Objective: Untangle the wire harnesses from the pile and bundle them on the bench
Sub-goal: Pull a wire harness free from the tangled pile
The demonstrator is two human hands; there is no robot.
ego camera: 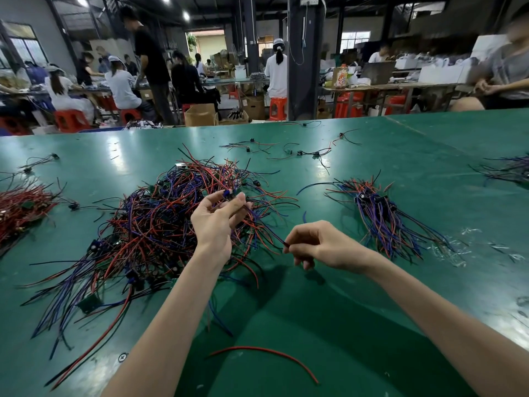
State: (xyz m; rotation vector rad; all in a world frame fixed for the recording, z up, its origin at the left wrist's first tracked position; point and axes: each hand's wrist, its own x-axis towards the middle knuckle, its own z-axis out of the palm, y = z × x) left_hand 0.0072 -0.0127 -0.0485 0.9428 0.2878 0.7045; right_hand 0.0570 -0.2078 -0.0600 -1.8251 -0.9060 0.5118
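Note:
A big tangled pile of red, blue and black wire harnesses (pixel 154 230) lies on the green bench (pixel 329 310) left of centre. My left hand (pixel 216 222) is raised over the pile and pinches the connector end of one harness (pixel 259 222) between fingertips and thumb. My right hand (pixel 323 245) pinches the far ends of that harness's wires, which stretch between both hands. To the right lies a sorted bundle of harnesses (pixel 383 216), wires aligned.
A heap of red wires (pixel 20 207) sits at the left edge and another bundle (pixel 512 167) at the right edge. Loose harnesses (pixel 300 151) are scattered at the back. A single red wire (pixel 266 353) lies near me. A seated person works at the far right.

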